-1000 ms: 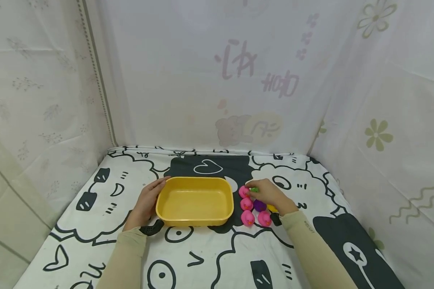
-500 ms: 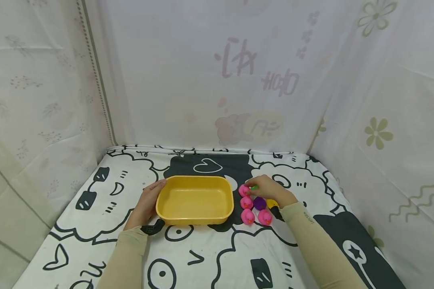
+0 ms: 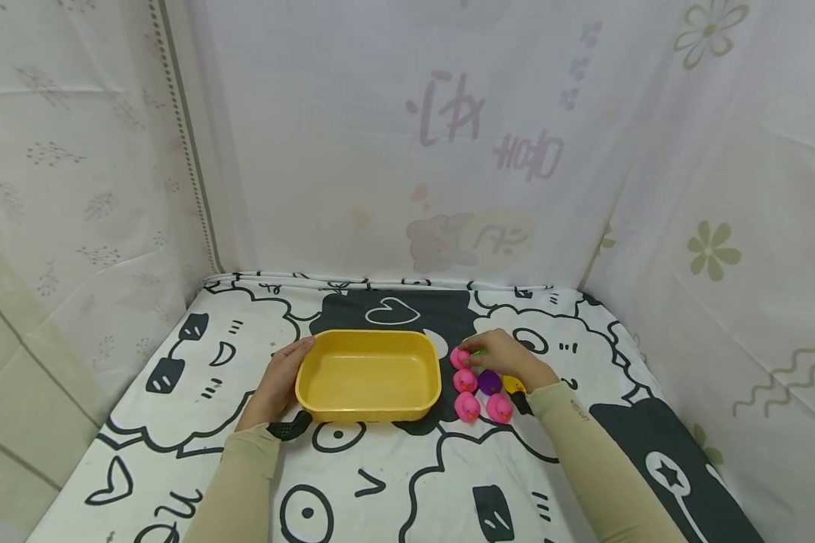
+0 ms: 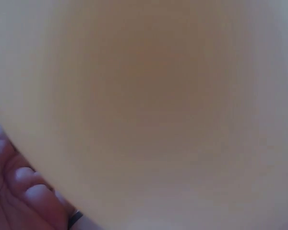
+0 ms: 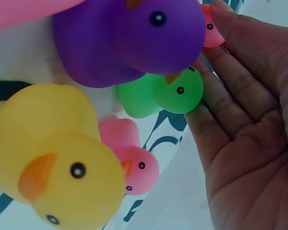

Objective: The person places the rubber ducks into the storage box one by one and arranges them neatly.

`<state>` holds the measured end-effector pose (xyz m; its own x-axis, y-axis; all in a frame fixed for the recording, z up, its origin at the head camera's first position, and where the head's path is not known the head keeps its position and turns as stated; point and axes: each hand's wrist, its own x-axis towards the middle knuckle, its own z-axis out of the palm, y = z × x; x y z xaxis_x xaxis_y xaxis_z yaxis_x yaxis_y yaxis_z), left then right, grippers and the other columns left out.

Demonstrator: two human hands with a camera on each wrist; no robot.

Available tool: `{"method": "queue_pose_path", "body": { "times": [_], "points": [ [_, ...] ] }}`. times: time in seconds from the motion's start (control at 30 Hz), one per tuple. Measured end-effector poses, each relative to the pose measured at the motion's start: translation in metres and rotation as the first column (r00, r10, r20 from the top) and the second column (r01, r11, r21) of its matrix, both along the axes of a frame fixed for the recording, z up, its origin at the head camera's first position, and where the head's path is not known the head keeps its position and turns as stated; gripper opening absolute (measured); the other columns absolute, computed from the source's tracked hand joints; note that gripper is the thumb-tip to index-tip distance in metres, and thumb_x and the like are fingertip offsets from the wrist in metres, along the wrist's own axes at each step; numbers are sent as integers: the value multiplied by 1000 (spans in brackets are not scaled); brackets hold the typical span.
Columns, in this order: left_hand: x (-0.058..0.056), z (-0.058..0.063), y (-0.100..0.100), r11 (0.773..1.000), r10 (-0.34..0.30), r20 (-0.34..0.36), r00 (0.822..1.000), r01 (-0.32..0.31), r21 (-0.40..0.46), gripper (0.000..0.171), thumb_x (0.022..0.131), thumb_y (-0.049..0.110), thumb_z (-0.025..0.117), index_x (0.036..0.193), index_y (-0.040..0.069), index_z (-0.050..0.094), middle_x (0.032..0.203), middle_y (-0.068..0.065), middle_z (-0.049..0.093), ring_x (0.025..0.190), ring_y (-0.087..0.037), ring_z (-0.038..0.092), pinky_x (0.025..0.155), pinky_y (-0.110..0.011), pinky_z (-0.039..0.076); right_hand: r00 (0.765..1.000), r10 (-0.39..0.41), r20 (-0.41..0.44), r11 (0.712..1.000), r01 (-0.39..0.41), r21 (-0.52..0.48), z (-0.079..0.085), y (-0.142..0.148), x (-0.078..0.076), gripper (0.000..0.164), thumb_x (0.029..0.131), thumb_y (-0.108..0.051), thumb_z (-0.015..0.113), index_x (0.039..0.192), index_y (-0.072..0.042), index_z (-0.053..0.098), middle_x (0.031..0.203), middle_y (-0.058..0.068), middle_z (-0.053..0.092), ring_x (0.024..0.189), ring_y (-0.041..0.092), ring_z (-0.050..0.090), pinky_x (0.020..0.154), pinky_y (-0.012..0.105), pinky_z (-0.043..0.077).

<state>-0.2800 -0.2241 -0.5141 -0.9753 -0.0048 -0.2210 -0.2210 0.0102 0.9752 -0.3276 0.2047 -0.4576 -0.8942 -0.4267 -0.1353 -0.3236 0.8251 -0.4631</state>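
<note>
In the head view my left hand [image 3: 278, 383] rests along the left side of a yellow plastic tub [image 3: 369, 415], its fingers lying fairly straight near the back corner. The tub's wall [image 4: 149, 96] fills most of the left wrist view. My right hand [image 3: 508, 358] pinches a pink rubber duck [image 3: 458, 357] between thumb and fingertips, at the back left of a small group of ducks; its head [image 5: 214, 31] shows between thumb and fingers in the right wrist view. Right by those fingers sits a green duck [image 5: 182, 96], mostly covered by the hand in the head view.
Nearer me stand a purple duck [image 3: 489, 382], a yellow duck [image 3: 513, 385] partly behind my right wrist, and several more pink ducks [image 3: 467, 406]. A black-and-white printed cloth [image 3: 380, 490] covers the table. Pale curtains [image 3: 312, 151] hang at the back and sides.
My left fingers have drawn back slightly from the tub's back corner. My right wrist has shifted a little, showing more of the yellow duck, while its fingers stay at the same pink duck.
</note>
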Motion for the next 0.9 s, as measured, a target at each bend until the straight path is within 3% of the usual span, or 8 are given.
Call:
{"method": "queue_pose_path", "body": {
  "times": [0.27, 0.67, 0.9],
  "points": [
    [1, -1, 2, 1000, 15, 24, 1000, -15, -4, 81, 96, 65, 51, 156, 12, 38, 160, -8, 37, 141, -28, 40, 114, -41, 39, 1000, 9, -9, 1000, -10, -15, 0, -1, 1, 32, 94, -24, 72, 125, -17, 72, 121, 0, 70, 117, 25, 61, 103, 47, 50],
    [0, 3, 2, 1000, 22, 23, 1000, -21, -11, 70, 102, 56, 48, 155, 12, 39, 158, -8, 39, 139, -28, 43, 113, -42, 40, 999, -38, 20, 998, 39, -47, -1, -2, -2, 29, 94, -27, 73, 122, -21, 74, 115, -2, 72, 111, 22, 63, 100, 46, 52],
    [4, 3, 2, 1000, 16, 11, 1000, -16, 0, 77, 98, 63, 51, 154, 12, 40, 157, -8, 40, 137, -27, 45, 110, -38, 44, 1000, -2, -5, 997, 2, -82, 1, -3, -3, 28, 93, -29, 74, 119, -19, 75, 112, -3, 73, 107, 20, 64, 97, 44, 54]
  ]
}}
